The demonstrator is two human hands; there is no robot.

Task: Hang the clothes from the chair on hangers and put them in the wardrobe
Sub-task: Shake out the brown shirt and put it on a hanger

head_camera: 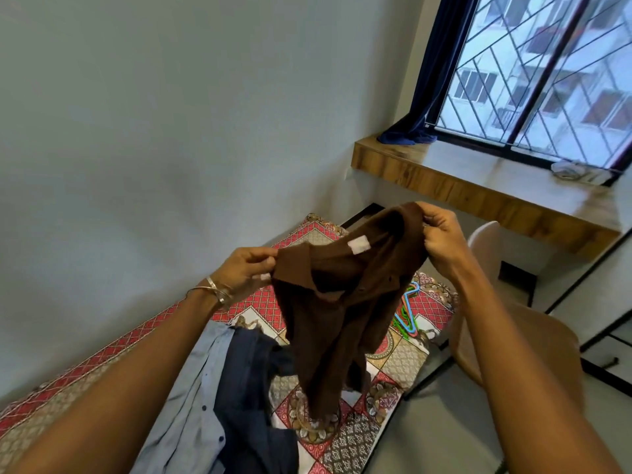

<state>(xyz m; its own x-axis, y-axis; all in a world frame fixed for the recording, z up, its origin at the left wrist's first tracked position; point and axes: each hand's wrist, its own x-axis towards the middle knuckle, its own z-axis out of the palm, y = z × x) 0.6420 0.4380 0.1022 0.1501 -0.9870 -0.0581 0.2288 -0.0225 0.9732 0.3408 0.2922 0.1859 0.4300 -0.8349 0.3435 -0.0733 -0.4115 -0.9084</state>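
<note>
Left hand (244, 270), bangles on the wrist, is pinching one shoulder of a brown collared shirt (345, 302), arm stretched out over the bed. Under it a light blue shirt (191, 381) and a navy garment (253, 398) lie on the patterned bedspread (393, 364). Right hand (441, 237) has fingers curled tight on the other shoulder, raised higher. Colored hangers (407, 313) lie on the bed behind, and the chair (485, 241) stands to the right.

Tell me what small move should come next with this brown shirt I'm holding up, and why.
Probably free one hand and fetch a hanger. Both hands, left and right, pinch the brown collared knit shirt by its shoulders, collar open, nothing inside it yet. The coloured plastic hangers lie on the patterned bedspread just beyond the shirt.
</note>
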